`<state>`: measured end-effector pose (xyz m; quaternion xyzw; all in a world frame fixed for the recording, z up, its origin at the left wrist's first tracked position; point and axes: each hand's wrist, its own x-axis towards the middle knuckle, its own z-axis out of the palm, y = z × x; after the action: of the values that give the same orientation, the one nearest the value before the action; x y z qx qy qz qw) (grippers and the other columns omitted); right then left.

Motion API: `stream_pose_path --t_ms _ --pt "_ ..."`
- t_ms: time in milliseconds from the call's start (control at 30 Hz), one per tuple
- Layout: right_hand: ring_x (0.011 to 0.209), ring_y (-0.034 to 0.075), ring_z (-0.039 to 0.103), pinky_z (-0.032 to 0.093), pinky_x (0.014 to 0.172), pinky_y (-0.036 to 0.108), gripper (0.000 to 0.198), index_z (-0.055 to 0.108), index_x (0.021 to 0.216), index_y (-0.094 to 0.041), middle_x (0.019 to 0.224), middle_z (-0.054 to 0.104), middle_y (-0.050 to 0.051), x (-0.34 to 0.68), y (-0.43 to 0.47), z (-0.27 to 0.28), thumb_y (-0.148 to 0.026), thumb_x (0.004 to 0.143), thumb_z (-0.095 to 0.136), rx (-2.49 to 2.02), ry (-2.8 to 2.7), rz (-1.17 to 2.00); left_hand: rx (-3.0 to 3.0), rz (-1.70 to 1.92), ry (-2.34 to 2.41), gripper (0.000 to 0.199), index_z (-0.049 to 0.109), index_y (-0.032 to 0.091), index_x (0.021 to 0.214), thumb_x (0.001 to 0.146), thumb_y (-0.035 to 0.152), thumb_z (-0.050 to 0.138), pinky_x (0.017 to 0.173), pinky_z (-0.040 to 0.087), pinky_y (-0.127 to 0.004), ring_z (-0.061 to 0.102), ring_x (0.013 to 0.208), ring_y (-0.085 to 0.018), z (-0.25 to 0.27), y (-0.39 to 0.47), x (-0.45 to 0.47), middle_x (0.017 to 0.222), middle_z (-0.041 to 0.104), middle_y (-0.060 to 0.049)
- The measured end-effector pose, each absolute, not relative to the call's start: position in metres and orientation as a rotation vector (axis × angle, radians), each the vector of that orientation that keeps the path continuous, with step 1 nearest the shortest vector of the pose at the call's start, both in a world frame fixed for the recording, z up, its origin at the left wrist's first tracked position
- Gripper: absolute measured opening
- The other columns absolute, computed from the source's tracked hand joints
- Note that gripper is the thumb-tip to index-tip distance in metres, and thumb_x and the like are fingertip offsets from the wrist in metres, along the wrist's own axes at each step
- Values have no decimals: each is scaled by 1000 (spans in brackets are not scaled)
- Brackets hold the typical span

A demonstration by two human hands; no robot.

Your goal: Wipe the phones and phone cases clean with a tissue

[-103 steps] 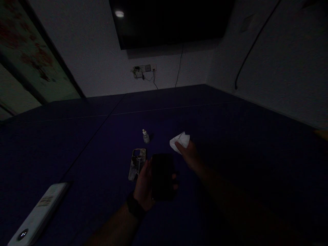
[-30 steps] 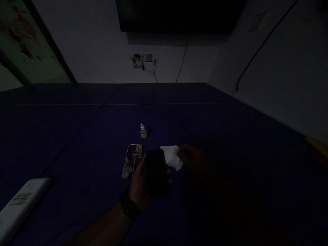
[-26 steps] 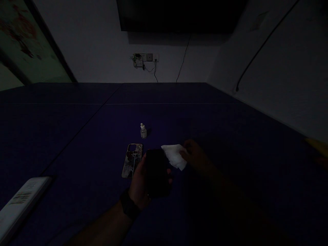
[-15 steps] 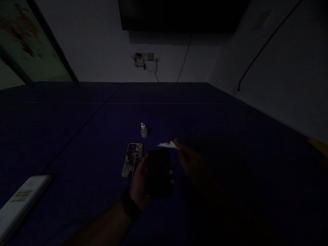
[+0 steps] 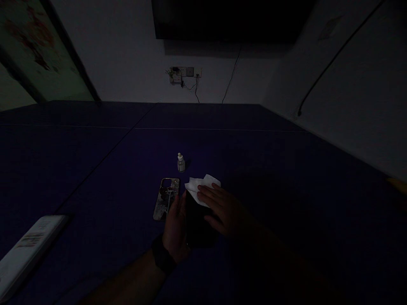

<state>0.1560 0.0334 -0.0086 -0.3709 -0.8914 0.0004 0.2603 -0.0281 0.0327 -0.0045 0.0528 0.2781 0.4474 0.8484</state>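
Observation:
My left hand [image 5: 176, 231], with a dark watch on its wrist, is closed around the edge of a dark smartphone [image 5: 200, 228] and holds it up. Over the phone's top end lies a white tissue [image 5: 193, 185]. My right hand [image 5: 219, 207] holds this tissue under its fingers, pressed against the phone's face, with the thumb lower down over the phone. A patterned phone case [image 5: 163, 201] rests on the surface just left of the phone, partly covered by my left hand. Behind them a small dropper-like bottle [image 5: 181, 164] with a white cap stands upright.
The dark blue surface [image 5: 111, 178] reaches back to the wall. At the lower left lies a long white box-like object [image 5: 33, 239]. Wall sockets with cables [image 5: 182, 74] sit below a dark screen [image 5: 232, 21]. The room is very dim.
My right hand has moved left and down, bringing the tissue from beside the phone onto its upper face. The tissue is now spread out. My left hand still holds the phone.

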Motion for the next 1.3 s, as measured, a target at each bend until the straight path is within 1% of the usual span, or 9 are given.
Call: stream_pose_path --t_ms 133,300,400,567,667,867,967,1067,1300 --pt "142 28 49 44 117 51 51 53 143 -12 148 56 18 155 34 -14 -22 94 54 -930 -2397 14 129 962 566 60 44 21 153 101 51 45 116 38 -40 54 135 -25 -10 34 -28 142 62 -10" --pt "150 31 36 30 123 57 69 41 153 -10 158 43 19 148 34 -10 -40 94 59 -995 -2539 -1 183 963 476 63 41 27 155 100 57 41 119 35 -43 48 141 -25 -14 36 -26 148 57 -8" --pt "151 32 33 26 124 59 75 37 155 -10 160 39 20 150 35 -7 -46 93 60 -1112 -2505 -35 172 930 485 62 42 26 154 100 57 40 120 33 -43 46 143 -25 -9 35 -26 148 57 -9" --pt "146 35 42 32 121 60 69 45 150 -12 155 47 21 154 35 -7 -47 93 60 -1095 -2472 -40 185 928 487 61 43 27 153 101 56 41 119 34 -45 50 140 -27 -6 33 -27 146 59 -9" --pt "143 34 46 32 121 60 71 41 153 -11 151 52 21 152 38 -10 -47 94 59 -1049 -2463 2 188 925 501 61 45 26 152 100 58 42 119 34 -45 49 140 -28 -7 33 -27 146 59 -9" --pt "149 34 37 33 121 60 75 31 158 -10 157 43 21 147 40 -13 -47 97 54 -1114 -2440 41 197 911 468 62 42 27 154 100 58 43 120 32 -45 44 144 -26 -9 35 -25 150 55 -8" --pt "151 32 33 31 123 56 78 33 157 -9 159 40 20 143 38 -11 -53 97 54 -1032 -2522 109 205 929 465 63 40 26 155 101 57 40 121 32 -44 43 145 -26 -12 35 -25 150 55 -8" --pt "149 31 37 31 124 55 70 38 154 -9 157 44 19 143 39 -10 -50 98 52 -1017 -2561 145 209 920 454 66 42 27 154 98 62 42 121 32 -46 43 146 -27 -17 36 -26 150 55 -8" --pt "153 31 29 30 124 55 74 33 157 -8 161 36 20 141 40 -13 -48 98 54 -1055 -2528 141 218 906 476 67 43 28 154 97 63 46 121 31 -47 43 146 -27 -24 36 -26 152 53 -8"
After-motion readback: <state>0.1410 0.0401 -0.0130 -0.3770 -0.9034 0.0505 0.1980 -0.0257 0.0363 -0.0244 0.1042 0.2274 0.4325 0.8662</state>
